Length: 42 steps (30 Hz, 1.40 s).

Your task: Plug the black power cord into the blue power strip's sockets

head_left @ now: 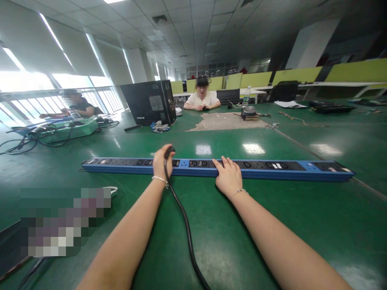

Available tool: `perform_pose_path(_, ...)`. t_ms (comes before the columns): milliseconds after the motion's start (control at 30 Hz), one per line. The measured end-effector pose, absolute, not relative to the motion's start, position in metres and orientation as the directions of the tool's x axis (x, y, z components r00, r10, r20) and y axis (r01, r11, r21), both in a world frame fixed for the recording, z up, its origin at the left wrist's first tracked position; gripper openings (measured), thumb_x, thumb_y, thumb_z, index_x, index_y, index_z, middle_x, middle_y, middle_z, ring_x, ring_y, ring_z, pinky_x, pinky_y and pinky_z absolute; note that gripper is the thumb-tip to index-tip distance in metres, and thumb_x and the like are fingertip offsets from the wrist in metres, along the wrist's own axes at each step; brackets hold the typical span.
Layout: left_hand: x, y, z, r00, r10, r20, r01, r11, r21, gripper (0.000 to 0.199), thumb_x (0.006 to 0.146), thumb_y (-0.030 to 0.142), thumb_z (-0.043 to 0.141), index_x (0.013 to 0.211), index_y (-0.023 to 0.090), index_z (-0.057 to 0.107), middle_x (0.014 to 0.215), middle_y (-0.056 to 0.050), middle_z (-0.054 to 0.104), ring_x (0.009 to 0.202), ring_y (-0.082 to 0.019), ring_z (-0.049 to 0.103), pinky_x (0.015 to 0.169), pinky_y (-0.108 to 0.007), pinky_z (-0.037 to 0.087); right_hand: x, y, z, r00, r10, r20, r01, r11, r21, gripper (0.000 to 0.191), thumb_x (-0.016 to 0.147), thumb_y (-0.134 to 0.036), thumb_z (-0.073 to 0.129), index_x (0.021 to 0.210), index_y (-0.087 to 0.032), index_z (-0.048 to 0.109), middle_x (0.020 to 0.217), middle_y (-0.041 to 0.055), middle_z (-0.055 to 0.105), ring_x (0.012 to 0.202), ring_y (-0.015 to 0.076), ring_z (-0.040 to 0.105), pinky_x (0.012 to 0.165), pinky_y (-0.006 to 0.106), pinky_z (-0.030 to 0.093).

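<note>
A long blue and black power strip [260, 166] with several sockets lies across the green table in front of me. My left hand [162, 161] is closed around the black plug [170, 151] of a power cord, just over the strip left of its middle. From that plug the black cord [184, 217] runs down past my wrist toward the bottom edge. My right hand [229, 176] rests on the strip right of its middle, fingers spread over the top face and holding nothing. The plug's front end is hidden, so whether it sits in a socket cannot be seen.
A black computer case [148, 102] stands at the back left, with gloves [160, 127] by it. Further left is a green basket [69, 131] of cables. A person [202, 98] sits opposite, another [77, 104] at far left. A blurred-out object [66, 225] lies at lower left.
</note>
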<state>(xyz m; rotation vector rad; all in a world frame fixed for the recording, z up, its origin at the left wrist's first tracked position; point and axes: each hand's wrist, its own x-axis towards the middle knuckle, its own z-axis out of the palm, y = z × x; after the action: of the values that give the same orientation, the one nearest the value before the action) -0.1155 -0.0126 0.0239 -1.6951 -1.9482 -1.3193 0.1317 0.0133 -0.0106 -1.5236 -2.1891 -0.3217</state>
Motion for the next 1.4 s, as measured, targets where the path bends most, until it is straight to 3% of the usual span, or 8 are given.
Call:
perform_pose_path(67, -0.142, -0.017, 0.030, -0.427, 0.579, 0.694, 0.827, -0.060, 0.559, 0.036, 0.086, 0.039, 0.044, 0.115, 0.022, 0.055, 0.111, -0.006, 0.063, 0.100, -0.020, 0.058, 0.090, -0.033, 0.044, 0.132, 0.013, -0.010, -0.289, 0.824, 0.487, 0.929, 0.363, -0.064, 0.054, 0.078, -0.013, 0.045, 0.129, -0.029, 0.048, 0.138, 0.0098, 0.043, 0.127, 0.0249, 0.035, 0.101, 0.038, 0.024)
perform_pose_path(233, -0.198, -0.033, 0.021, -0.389, 0.736, 0.554, 0.810, -0.012, 0.586, 0.036, 0.081, 0.039, 0.050, 0.109, 0.020, 0.060, 0.106, -0.006, 0.067, 0.095, -0.020, 0.061, 0.087, -0.032, 0.046, 0.131, 0.013, -0.010, -0.281, 0.831, 0.480, 0.932, 0.355, -0.069, 0.055, 0.077, -0.014, 0.047, 0.129, -0.029, 0.049, 0.139, 0.0096, 0.042, 0.127, 0.0251, 0.035, 0.100, 0.038, 0.023)
perform_pose_path(500, -0.202, -0.030, 0.011, -0.265, 0.849, 0.457, 0.910, 0.063, 0.410, 0.037, 0.082, 0.039, 0.048, 0.116, 0.026, 0.057, 0.111, -0.003, 0.066, 0.103, -0.021, 0.060, 0.092, -0.032, 0.044, 0.131, 0.012, -0.008, -0.289, 0.835, 0.467, 0.936, 0.349, -0.045, 0.054, 0.078, -0.014, 0.046, 0.130, -0.030, 0.047, 0.139, 0.0087, 0.042, 0.127, 0.0242, 0.035, 0.100, 0.038, 0.024)
perform_pose_path(900, -0.205, -0.036, 0.007, -0.090, 0.840, 0.535, 0.975, -0.035, 0.218, 0.036, 0.084, 0.038, 0.047, 0.115, 0.026, 0.058, 0.113, -0.003, 0.066, 0.101, -0.020, 0.061, 0.090, -0.031, 0.044, 0.131, 0.012, -0.007, -0.279, 0.840, 0.464, 0.935, 0.347, -0.066, 0.054, 0.077, -0.015, 0.047, 0.129, -0.029, 0.049, 0.138, 0.0094, 0.043, 0.127, 0.0249, 0.035, 0.100, 0.038, 0.024)
perform_pose_path(1167, -0.191, -0.038, 0.007, -0.246, 0.805, 0.539, 0.934, 0.048, 0.354, 0.029, 0.082, 0.033, 0.051, 0.108, 0.025, 0.060, 0.106, -0.003, 0.068, 0.098, -0.021, 0.061, 0.093, -0.036, 0.041, 0.131, 0.013, -0.008, -0.271, 0.834, 0.480, 0.933, 0.350, -0.082, 0.055, 0.075, -0.015, 0.049, 0.128, -0.029, 0.050, 0.137, 0.0090, 0.044, 0.127, 0.0245, 0.036, 0.100, 0.038, 0.024)
perform_pose_path(1300, -0.187, -0.038, 0.018, -0.408, 0.641, 0.650, 0.847, 0.001, 0.531, 0.034, 0.083, 0.035, 0.048, 0.112, 0.022, 0.057, 0.106, -0.005, 0.066, 0.095, -0.020, 0.061, 0.087, -0.033, 0.044, 0.130, 0.013, -0.009, -0.264, 0.832, 0.487, 0.934, 0.347, -0.087, 0.053, 0.077, -0.015, 0.048, 0.127, -0.029, 0.051, 0.137, 0.0087, 0.044, 0.126, 0.0242, 0.036, 0.100, 0.038, 0.024)
perform_pose_path(1400, -0.170, -0.034, 0.027, -0.346, 0.645, 0.682, 0.861, -0.072, 0.504, 0.037, 0.083, 0.040, 0.048, 0.115, 0.022, 0.056, 0.107, -0.005, 0.065, 0.097, -0.021, 0.059, 0.086, -0.033, 0.044, 0.130, 0.014, -0.010, -0.265, 0.829, 0.493, 0.933, 0.350, -0.087, 0.053, 0.077, -0.015, 0.047, 0.127, -0.029, 0.051, 0.137, 0.0087, 0.044, 0.126, 0.0243, 0.036, 0.099, 0.038, 0.024)
